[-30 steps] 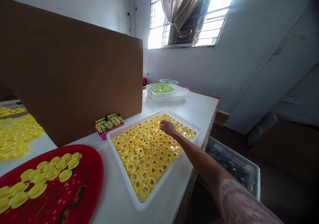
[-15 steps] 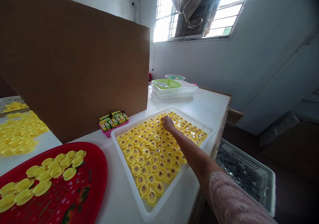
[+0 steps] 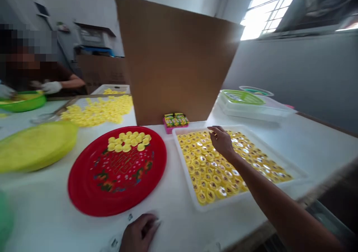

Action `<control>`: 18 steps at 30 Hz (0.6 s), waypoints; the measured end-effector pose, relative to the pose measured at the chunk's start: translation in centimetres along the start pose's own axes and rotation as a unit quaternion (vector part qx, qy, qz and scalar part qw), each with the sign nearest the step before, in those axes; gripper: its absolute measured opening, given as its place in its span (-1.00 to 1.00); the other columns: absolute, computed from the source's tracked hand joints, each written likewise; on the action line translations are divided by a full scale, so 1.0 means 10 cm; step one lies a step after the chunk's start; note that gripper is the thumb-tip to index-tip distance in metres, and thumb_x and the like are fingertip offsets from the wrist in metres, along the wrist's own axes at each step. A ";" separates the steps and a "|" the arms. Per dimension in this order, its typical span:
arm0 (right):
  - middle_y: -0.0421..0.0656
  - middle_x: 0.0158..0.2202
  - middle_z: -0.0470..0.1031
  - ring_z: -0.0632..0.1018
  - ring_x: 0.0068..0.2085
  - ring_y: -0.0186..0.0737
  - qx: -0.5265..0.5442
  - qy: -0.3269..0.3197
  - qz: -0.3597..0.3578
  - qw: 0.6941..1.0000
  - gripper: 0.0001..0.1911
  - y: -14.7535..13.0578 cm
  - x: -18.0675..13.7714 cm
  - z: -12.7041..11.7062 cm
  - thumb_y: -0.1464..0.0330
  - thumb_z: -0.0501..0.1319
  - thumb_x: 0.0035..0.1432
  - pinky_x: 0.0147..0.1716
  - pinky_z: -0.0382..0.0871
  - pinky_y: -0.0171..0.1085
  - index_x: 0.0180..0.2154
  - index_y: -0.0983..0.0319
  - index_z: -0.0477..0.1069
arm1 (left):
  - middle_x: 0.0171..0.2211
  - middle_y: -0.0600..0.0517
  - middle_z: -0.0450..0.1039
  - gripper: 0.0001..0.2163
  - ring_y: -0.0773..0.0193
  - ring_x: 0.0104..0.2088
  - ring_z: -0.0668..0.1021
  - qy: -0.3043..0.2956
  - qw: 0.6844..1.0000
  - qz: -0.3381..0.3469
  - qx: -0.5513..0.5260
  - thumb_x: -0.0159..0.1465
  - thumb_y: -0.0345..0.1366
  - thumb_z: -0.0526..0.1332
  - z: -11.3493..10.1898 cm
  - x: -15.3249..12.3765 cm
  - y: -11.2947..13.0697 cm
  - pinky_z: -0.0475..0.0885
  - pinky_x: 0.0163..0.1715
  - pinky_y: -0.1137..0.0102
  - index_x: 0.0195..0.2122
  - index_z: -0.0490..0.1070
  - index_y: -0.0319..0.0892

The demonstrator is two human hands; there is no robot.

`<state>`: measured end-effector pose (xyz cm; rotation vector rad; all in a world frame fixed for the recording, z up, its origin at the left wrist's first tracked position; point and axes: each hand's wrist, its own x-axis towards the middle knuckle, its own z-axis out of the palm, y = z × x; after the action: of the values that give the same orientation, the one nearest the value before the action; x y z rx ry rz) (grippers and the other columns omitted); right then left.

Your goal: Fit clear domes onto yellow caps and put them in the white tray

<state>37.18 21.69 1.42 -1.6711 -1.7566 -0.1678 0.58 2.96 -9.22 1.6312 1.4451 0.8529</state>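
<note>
My right hand [image 3: 221, 142] reaches over the far part of a white tray [image 3: 195, 204], its fingers apart and holding nothing that I can see. Rows of round yellow plastic pieces [image 3: 208, 177] with small dark pictures on their tops fill that tray. Low in the view, my left hand [image 3: 139, 234] is closed, thumb and finger pinched together; a pale bit shows at the fingertips, too blurred to name. Small clear pieces with dark prints [image 3: 114, 242] lie beside it on the white table. A red round tray [image 3: 84, 192] carries plain yellow discs [image 3: 126, 147].
A brown cardboard panel [image 3: 179, 61] stands behind a pink basket of small boxes [image 3: 176, 123]. Loose yellow pieces [image 3: 97, 112] and a yellow-green round tray [image 3: 39, 147] lie left. A gloved person [image 3: 53, 87] works at a green basin [image 3: 24, 102]. White bins [image 3: 251, 110] stand right.
The view has swung left, bringing the other person and my left hand into sight. My right hand has lifted off the yellow pieces and its fingers have spread.
</note>
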 end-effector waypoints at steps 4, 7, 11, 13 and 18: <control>-0.11 -0.22 0.50 0.51 -0.34 -0.28 0.114 -0.080 -0.156 0.978 -0.76 -0.95 -0.08 0.24 0.42 0.08 0.16 -0.30 0.38 -0.32 -0.16 0.21 0.44 | -0.46 0.07 0.52 -0.78 0.34 -0.46 0.51 -0.044 0.998 0.042 0.010 0.23 -0.15 0.10 -0.13 0.01 0.14 0.39 -0.47 0.57 -0.41 0.47 -0.12; -0.12 -0.21 0.51 0.51 -0.23 -0.29 0.097 -0.181 -0.212 0.955 -0.79 -1.57 -0.14 0.55 0.41 0.06 0.20 -0.20 0.35 -0.36 -0.19 0.22 0.45 | -0.42 0.06 0.53 -0.81 0.35 -0.43 0.52 -0.015 0.995 0.095 0.008 0.26 -0.24 0.07 -0.21 -0.01 0.25 0.40 -0.41 0.56 -0.36 0.47 -0.11; -0.09 -0.17 0.50 0.50 -0.18 -0.26 0.037 -0.227 -0.223 0.947 -0.76 -2.11 -0.10 1.07 0.44 0.06 0.19 -0.19 0.34 -0.37 -0.15 0.25 0.43 | -0.45 0.06 0.51 -0.84 0.34 -0.44 0.52 0.035 0.984 0.172 0.018 0.26 -0.32 0.07 -0.30 -0.02 0.28 0.40 -0.39 0.51 -0.32 0.45 -0.10; -0.04 -0.12 0.48 0.47 -0.12 -0.20 0.005 -0.243 -0.226 0.943 -0.71 -2.26 -0.06 1.32 0.47 0.03 0.19 -0.17 0.33 -0.34 -0.09 0.27 0.41 | -0.47 0.06 0.50 -0.84 0.33 -0.46 0.51 0.060 0.977 0.200 0.032 0.26 -0.35 0.07 -0.33 -0.03 0.25 0.41 -0.40 0.49 -0.31 0.44 -0.11; -0.01 -0.02 0.42 0.36 0.03 -0.10 -0.058 -0.293 -0.251 0.921 -0.60 -2.45 -0.03 1.73 0.58 0.01 0.14 -0.07 0.27 -0.24 0.00 0.27 0.35 | -0.49 0.04 0.48 -0.85 0.31 -0.49 0.50 0.101 0.971 0.214 0.028 0.26 -0.37 0.07 -0.38 -0.04 0.19 0.40 -0.43 0.46 -0.30 0.43 -0.13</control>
<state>7.90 26.77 -2.86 -1.3938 -2.6627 0.0082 -1.92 2.93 -5.73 1.9835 1.2749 1.2607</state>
